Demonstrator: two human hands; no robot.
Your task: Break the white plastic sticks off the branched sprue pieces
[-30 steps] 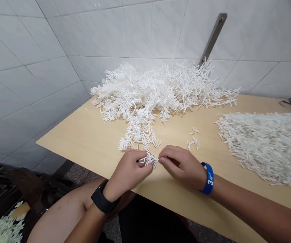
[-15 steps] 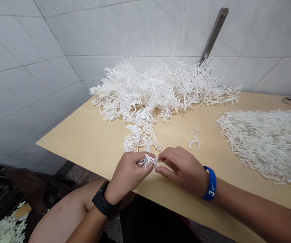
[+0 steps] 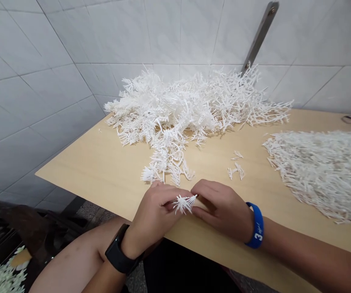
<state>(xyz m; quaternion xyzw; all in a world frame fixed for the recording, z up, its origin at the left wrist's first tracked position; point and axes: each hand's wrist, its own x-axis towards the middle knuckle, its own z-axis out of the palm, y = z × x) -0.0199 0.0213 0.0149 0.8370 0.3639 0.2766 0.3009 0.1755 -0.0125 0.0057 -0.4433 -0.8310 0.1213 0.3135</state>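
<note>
Two bare hands meet over the near edge of the table. The left hand is closed on a white sprig cluster, its fine tips fanning out past the thumb. The right hand is curled just beside it, thumb and forefinger close about the cluster's right-hand strands; whether they pinch one, I cannot tell. For good handling, the left grip seems best kept firm and close to the fan, so the stems cannot twist, while the right takes few strands at a time, near where they join; yanking by the tips could snap them. Just beyond the left hand lies a trailing tangle of sprigs, running back to a large white heap against the tiled wall. Small loose pieces lie beyond the right hand, and farther right spreads a flatter pile of white pieces.
</note>
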